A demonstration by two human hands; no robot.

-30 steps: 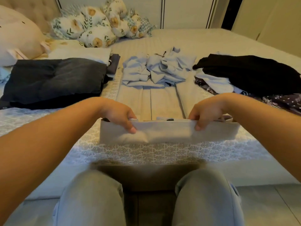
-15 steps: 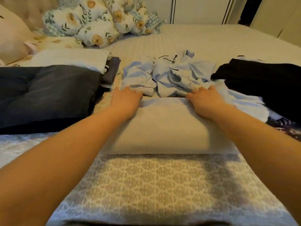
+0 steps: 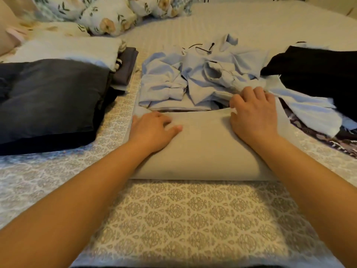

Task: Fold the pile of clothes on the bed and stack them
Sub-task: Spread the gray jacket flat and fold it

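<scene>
Folded beige garment [image 3: 201,149] under left hand [image 3: 152,130], right hand [image 3: 253,115] at far edge

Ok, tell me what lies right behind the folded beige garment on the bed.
Behind the beige garment lies a crumpled light blue shirt. The right hand rests on the garment's far edge, fingers reaching the shirt. What the shirt covers is hidden.

Warm, yellowish indoor light falls evenly over the bed cover [image 3: 193,219], dim rather than bright, with no glare. Soft shadows lie under the forearms and along the near edge (the bottom strip goes almost black). Wide-angle bending curves the edges, and the floral pillows [image 3: 108,18] look smeared.
</scene>
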